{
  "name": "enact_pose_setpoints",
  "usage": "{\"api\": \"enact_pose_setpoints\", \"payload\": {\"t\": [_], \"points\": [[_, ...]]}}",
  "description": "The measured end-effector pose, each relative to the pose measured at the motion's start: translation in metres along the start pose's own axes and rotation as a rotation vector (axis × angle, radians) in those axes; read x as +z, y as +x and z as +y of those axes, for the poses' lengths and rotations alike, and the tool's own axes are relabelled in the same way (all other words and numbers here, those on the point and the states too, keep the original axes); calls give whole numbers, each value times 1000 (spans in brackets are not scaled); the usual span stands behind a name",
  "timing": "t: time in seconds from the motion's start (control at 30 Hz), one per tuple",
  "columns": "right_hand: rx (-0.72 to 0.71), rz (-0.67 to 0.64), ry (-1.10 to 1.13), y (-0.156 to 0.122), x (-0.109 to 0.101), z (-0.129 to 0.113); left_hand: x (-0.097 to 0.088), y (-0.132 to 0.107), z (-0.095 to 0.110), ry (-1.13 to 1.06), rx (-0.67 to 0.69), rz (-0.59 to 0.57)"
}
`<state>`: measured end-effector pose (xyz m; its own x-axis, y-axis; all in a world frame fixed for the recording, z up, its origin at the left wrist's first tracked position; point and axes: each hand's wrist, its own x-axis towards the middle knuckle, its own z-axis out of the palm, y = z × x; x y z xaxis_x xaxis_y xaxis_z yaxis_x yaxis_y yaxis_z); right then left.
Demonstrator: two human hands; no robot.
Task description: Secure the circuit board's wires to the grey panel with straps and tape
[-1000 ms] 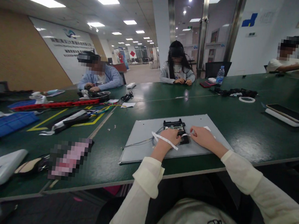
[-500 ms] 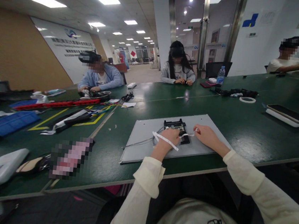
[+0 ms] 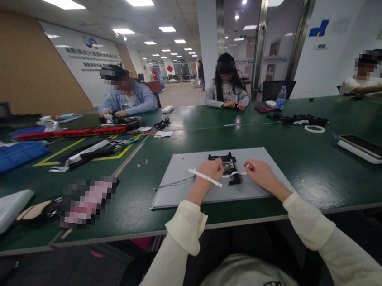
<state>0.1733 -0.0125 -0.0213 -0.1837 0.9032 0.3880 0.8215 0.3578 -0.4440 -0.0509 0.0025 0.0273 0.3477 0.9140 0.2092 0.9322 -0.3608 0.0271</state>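
No wording can be read for certain: the wall sign (image 3: 84, 54) bears blurred lines under a blue emblem (image 3: 90, 42), the glass door (image 3: 239, 27) tiny print, the bottle (image 3: 280, 98) an illegible blue label, the shirt (image 3: 231, 279) dark letters cut off below.

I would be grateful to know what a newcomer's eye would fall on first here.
Probably the left hand and right hand over the pale grey board in the middle, with a black device between them. Farther left on the dark green table, a long red strip stands out, with a blue basket in front of it.
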Motion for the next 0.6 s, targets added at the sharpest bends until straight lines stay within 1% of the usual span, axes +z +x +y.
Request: {"api": "enact_pose_setpoints", "payload": {"t": [0.1, 0.17, 0.23, 0.3, 0.33, 0.4, 0.5, 0.6], "points": [[-7, -6, 3, 1, 0, -2, -7, 3, -34, -8, -219, 102], [-18, -14, 1, 1, 0, -3, -7, 3, -61, -28, -323, 138], [-25, -23, -3, 0, 0, -5, -3, 2, -84, -52, -352, 113], [-26, -29, -7, -1, -1, -7, 5, 1, -100, -92, -360, 16], [-25, -31, -6, -1, -1, -8, 9, 1, -105, -113, -360, -12], [-27, -30, -1, -2, -1, -8, 15, 2, -109, -152, -361, -32], [-36, -18, 12, -1, -1, -6, 21, 3, -108, -214, -360, -39], [-50, -2, 27, 1, 0, -7, 21, 3, -106, -280, -347, -31]]}}
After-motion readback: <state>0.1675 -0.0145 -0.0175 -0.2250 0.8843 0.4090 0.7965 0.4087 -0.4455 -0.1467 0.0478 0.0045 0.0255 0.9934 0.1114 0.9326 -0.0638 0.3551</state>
